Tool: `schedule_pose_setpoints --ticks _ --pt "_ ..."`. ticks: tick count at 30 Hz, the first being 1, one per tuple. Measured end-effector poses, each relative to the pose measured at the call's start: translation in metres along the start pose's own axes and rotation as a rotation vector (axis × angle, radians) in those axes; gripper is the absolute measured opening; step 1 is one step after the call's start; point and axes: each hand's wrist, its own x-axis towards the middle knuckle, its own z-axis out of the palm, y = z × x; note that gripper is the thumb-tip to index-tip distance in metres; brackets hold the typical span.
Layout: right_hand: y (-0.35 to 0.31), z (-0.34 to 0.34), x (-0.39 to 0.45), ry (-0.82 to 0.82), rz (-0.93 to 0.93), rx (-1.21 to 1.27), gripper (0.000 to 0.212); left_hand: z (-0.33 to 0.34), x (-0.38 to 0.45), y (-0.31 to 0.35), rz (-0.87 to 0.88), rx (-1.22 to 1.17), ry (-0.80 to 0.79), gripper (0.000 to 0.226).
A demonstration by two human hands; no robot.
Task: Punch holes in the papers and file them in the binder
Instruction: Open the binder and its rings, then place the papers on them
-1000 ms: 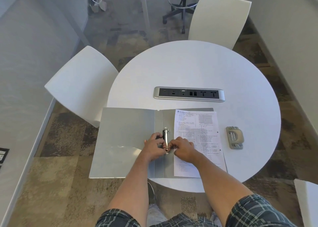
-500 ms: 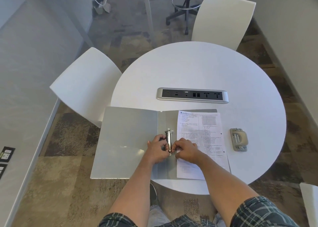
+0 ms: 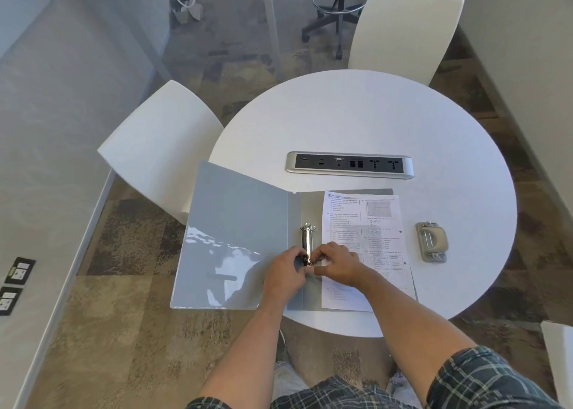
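Head view. We see a grey binder (image 3: 235, 241) lying open at the near edge of a round white table (image 3: 372, 120); its left cover overhangs the table edge on the left. The ring clip (image 3: 307, 241) runs along the spine, its far ring visible above the hands.

Left hand (image 3: 286, 269): fingers curled, pinching the near end of the ring clip from the left. Right hand (image 3: 336, 264): fingers curled, pinching the same end from the right. Fingertips of both hands meet at the near ring; we cannot tell whether that ring is open or closed.

The papers (image 3: 372, 222), printed, lie on the binder's right half, just beside the ring clip, not threaded on the rings. Punched holes show as two dark dots along the right margin. The right wrist covers part of the lower sheet.

The punch (image 3: 431, 241) sits on the table right of the papers, apart from them. A socket strip (image 3: 349, 164) is set into the table beyond the binder. Two white chairs (image 3: 161, 148) stand at the far and left sides.
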Motion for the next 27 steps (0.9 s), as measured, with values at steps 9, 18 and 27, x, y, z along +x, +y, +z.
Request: schedule_pose_setpoints --ticks 9,18,27 --pt "-0.002 0.004 0.001 0.037 0.031 -0.022 0.021 -0.001 0.011 -0.004 -0.064 -0.063 0.053 0.017" --pt "0.0 0.003 0.0 0.021 0.036 0.031 0.023 0.0 0.015 -0.009 -0.09 -0.122 0.046 0.015" --pt "-0.004 0.002 0.001 0.001 0.05 -0.001 0.022 0.001 0.016 -0.007 -0.084 -0.074 0.039 0.013"
